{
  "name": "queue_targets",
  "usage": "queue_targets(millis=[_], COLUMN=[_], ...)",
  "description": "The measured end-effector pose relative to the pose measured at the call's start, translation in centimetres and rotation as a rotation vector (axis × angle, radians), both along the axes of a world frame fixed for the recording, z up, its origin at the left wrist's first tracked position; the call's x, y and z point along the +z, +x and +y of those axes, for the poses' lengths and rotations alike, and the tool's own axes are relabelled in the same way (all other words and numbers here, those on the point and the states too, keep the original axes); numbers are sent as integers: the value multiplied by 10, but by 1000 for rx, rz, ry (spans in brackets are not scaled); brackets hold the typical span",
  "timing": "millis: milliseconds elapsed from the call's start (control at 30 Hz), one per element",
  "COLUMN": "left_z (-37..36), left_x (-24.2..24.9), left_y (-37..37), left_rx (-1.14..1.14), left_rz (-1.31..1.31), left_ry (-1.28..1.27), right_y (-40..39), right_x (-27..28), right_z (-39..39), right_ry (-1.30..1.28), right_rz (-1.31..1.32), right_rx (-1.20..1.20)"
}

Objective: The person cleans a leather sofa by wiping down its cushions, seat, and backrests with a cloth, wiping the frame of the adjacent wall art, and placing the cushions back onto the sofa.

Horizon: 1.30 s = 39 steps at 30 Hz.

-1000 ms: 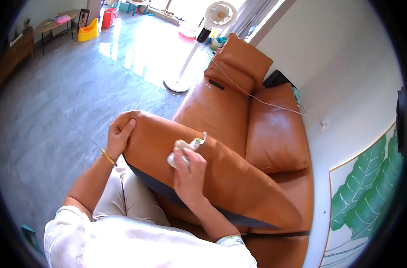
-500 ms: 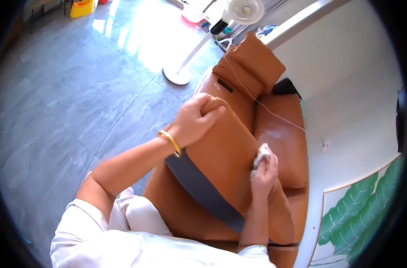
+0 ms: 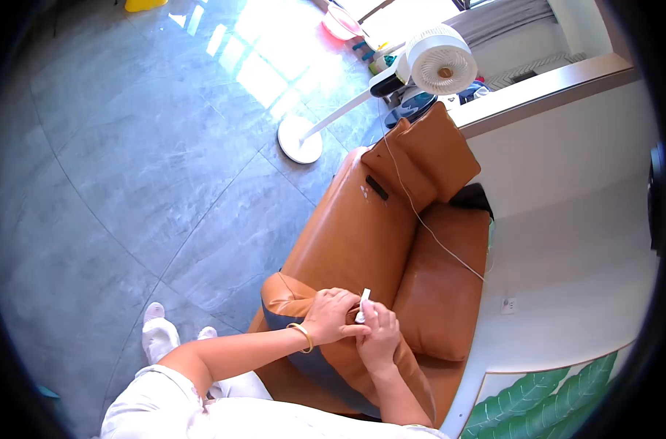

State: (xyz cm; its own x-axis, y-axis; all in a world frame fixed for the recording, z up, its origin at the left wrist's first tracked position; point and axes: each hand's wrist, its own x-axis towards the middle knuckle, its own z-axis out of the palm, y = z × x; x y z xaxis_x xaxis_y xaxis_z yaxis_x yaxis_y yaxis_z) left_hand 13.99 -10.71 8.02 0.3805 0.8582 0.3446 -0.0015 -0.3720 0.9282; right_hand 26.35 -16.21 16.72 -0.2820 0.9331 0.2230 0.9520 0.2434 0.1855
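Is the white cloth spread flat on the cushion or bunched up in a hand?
Bunched up. Only a small strip of the white cloth sticks out between the right hand and left hand, above the cushion.

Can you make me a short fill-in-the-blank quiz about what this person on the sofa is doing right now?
1. Both hands rest on an orange-brown ____ lying on the sofa.
2. The left hand wears a gold ____ at the wrist.
3. The right hand holds a small white ____.
4. Beyond the sofa stands a white ____ on a round base.

Missing words: cushion; bangle; wipe; fan
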Motion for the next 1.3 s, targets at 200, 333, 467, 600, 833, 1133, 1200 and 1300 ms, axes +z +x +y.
queue_targets(millis=[200, 333, 467, 600, 833, 1133, 1200, 1300], left_z=[-19, -52, -97, -123, -112, -93, -92, -93], left_x=[5, -8, -50, -64, -98, -161, -173, -183], left_y=[-39, -79, -126, -178, -203, -129, -107, -88], left_rx=[-29, -245, -526, -756, -938, -194, -147, 36], left_rz=[321, 439, 393, 259, 517, 881, 806, 764], left_ry=[-316, -740, -669, -954, -1088, -1456, -1434, -1299], right_y=[59, 92, 44, -26, -10, 196, 222, 237], right_x=[8, 1, 1, -55, -89, -105, -94, -47], right_z=[-72, -187, -210, -200, -248, -465, -425, -311], right_ry=[-272, -271, -432, -136, -113, -36, 270, 144], right_rz=[-153, -145, 114, 617, 856, -40, 139, 1144], right_rx=[-378, -787, -1229, -1156, -920, -1857, -1458, -1476])
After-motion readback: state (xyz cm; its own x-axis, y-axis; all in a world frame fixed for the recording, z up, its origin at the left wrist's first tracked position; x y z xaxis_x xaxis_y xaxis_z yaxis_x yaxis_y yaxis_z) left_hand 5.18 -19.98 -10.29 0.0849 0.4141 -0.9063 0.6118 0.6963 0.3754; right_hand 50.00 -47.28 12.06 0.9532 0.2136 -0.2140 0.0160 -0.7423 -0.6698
